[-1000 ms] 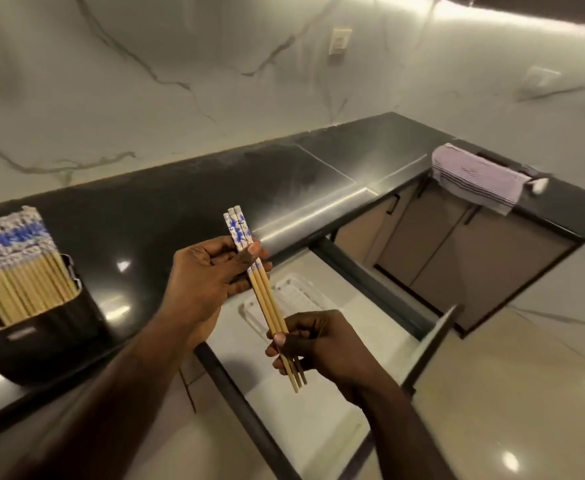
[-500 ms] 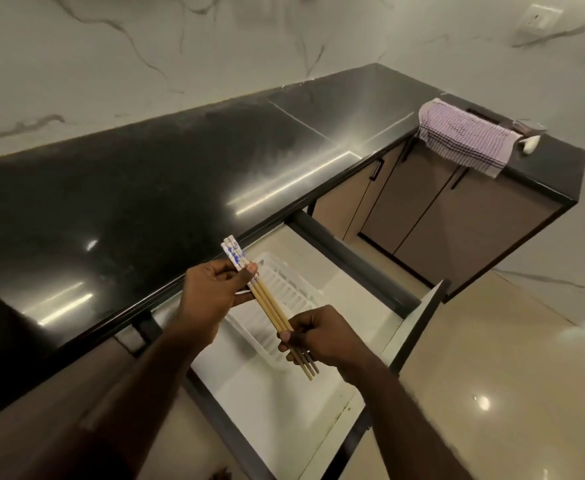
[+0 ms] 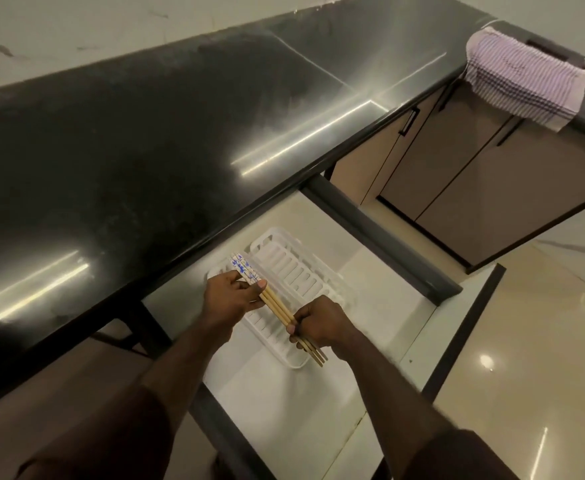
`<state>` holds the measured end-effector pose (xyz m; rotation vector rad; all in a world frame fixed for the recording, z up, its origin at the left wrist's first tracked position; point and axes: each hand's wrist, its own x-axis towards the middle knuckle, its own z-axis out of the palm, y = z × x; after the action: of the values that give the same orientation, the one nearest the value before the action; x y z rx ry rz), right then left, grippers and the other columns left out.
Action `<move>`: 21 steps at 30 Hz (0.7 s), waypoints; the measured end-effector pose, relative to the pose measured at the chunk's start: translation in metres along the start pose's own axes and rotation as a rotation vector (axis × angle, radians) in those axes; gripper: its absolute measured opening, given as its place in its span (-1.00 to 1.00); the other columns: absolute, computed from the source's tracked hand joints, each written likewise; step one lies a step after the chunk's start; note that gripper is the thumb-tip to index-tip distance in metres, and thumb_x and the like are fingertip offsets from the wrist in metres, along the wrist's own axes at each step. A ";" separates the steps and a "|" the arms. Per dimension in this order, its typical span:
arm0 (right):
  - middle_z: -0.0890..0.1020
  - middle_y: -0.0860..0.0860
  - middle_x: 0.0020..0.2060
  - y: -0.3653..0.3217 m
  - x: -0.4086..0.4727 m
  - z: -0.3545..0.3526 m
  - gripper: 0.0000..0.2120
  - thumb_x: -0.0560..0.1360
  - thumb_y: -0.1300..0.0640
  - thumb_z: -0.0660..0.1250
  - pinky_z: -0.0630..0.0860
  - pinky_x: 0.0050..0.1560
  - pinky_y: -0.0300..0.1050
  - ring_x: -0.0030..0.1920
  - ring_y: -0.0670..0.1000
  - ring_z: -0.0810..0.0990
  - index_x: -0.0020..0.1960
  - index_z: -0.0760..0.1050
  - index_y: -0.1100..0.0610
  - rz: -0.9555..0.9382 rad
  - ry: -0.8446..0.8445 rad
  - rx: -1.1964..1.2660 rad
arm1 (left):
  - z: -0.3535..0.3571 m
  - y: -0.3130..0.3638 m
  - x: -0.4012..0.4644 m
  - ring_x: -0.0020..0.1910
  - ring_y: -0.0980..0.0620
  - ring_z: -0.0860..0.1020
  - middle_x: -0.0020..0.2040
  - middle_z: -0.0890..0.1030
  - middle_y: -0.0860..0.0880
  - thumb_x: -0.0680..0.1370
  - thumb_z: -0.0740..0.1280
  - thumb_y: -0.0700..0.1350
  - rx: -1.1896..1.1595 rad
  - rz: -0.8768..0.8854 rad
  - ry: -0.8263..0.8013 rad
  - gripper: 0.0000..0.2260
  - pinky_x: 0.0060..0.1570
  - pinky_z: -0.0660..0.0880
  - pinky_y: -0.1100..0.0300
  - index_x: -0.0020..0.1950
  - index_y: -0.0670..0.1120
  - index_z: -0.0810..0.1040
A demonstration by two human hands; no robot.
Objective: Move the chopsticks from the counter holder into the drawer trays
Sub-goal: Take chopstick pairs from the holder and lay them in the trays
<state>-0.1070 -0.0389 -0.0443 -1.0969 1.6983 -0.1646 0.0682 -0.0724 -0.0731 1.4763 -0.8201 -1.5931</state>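
Wooden chopsticks (image 3: 277,304) with blue-patterned tops, left hand (image 3: 230,297) pinching the top end, right hand (image 3: 322,323) clamped round the tips, right over white trays (image 3: 298,271) in the open drawer (image 3: 381,233)

Open drawer (image 3: 381,327) floor lies clear at 3 and 6 o'clock of white trays (image 3: 294,271); bench (image 3: 180,133) edge overhangs at 11 o'clock.

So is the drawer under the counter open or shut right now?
Open. The drawer is pulled out from under the counter, its white trays exposed below both hands.
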 end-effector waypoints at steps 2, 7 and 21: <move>0.71 0.10 -0.32 0.000 0.015 0.003 -0.83 0.41 0.36 0.31 0.67 -0.06 0.01 -0.35 0.04 0.65 -0.19 0.69 0.26 -0.002 -0.004 -0.036 | 0.000 -0.008 0.008 -0.17 -0.14 0.70 -0.11 0.69 -0.25 0.44 0.48 -0.29 0.069 -0.009 0.055 -0.79 -0.22 0.64 0.11 0.02 -0.31 0.57; 0.73 0.10 -0.28 -0.001 0.044 0.015 -0.87 0.41 0.30 0.37 0.65 -0.02 -0.02 -0.29 0.07 0.70 -0.21 0.70 0.22 -0.004 -0.029 -0.086 | 0.001 -0.018 0.021 -0.36 -0.01 0.66 -0.26 0.70 -0.08 0.40 0.54 -0.09 0.515 0.099 0.193 -0.76 -0.27 0.61 0.14 -0.06 -0.21 0.63; 0.69 -0.02 -0.36 0.024 0.076 0.056 -0.90 0.44 0.16 0.43 0.53 -0.38 -0.28 -0.43 -0.14 0.60 -0.15 0.71 0.16 0.041 0.007 -0.208 | 0.001 -0.045 0.026 0.12 -0.01 0.52 0.05 0.67 0.00 0.53 0.35 0.07 1.570 0.410 0.177 -0.73 0.05 0.47 0.10 0.08 -0.08 0.66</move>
<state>-0.0768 -0.0589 -0.1348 -1.2136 1.7718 0.0348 0.0620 -0.0744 -0.1246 2.0962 -2.3107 -0.2665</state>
